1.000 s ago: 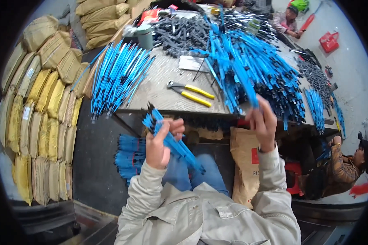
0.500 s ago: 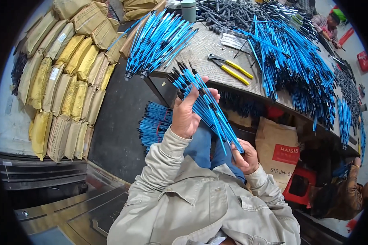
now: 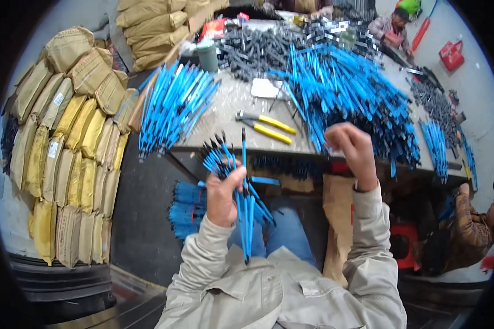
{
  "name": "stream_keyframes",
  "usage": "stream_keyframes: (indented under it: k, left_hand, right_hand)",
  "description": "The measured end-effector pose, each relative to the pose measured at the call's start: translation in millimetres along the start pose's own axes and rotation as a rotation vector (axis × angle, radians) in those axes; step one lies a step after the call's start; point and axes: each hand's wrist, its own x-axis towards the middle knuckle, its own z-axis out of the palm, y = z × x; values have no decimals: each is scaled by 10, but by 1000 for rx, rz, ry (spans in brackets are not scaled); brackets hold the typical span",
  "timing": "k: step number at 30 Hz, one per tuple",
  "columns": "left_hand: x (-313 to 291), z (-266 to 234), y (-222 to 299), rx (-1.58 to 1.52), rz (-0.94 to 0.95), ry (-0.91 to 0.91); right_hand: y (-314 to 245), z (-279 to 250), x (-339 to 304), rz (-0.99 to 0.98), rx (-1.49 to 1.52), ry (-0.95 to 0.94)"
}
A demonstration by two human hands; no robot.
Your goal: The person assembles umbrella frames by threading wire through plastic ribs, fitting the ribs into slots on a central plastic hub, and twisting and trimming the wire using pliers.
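Below the table edge, over my lap, my left hand (image 3: 223,194) is closed around a bunch of blue rods (image 3: 241,189). These rods have black tips, and the tips fan out upward above my fingers, while the blue ends hang down toward my knees. One rod stands higher than the others in the bunch.

My right hand (image 3: 352,151) is raised at the front edge of the table (image 3: 225,112), just beside the big pile of blue rods (image 3: 351,90) that lies on the right part of the tabletop. The fingers are curled, but I cannot tell if they have something between them.

On the table, between my two hands, lie pliers with yellow handles (image 3: 266,126). A smaller heap of blue rods (image 3: 173,107) lies on the left part of the table and hangs over its edge. Farther back there is a heap of dark grey parts (image 3: 258,52) and a grey cup (image 3: 207,55).

To my left, many tan and yellow sacks (image 3: 66,142) are stacked against each other. Under the table, near my left hand, more bundles of blue rods (image 3: 186,205) are lying. At the right another person (image 3: 466,219) is sitting low, well apart from me.
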Motion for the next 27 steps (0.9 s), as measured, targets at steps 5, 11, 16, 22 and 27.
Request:
stream_keyframes:
  k: [5, 11, 16, 22, 27]
  left_hand:
    - [4, 11, 78, 22, -23, -88]
    - [56, -199, 164, -116, -45, -43]
    - [74, -380, 90, -188, -155, -192]
    - [45, -168, 327, -165, -144, -103]
    - [21, -84, 322, -129, -28, -63]
  right_hand:
    - [431, -44, 1322, -568, -906, 249]
    - [671, 29, 1637, -228, -1381, 46]
    - [279, -69, 1269, -242, -1101, 293]
    - [83, 96, 173, 56, 3, 242]
    - [26, 811, -554, 150, 302, 149]
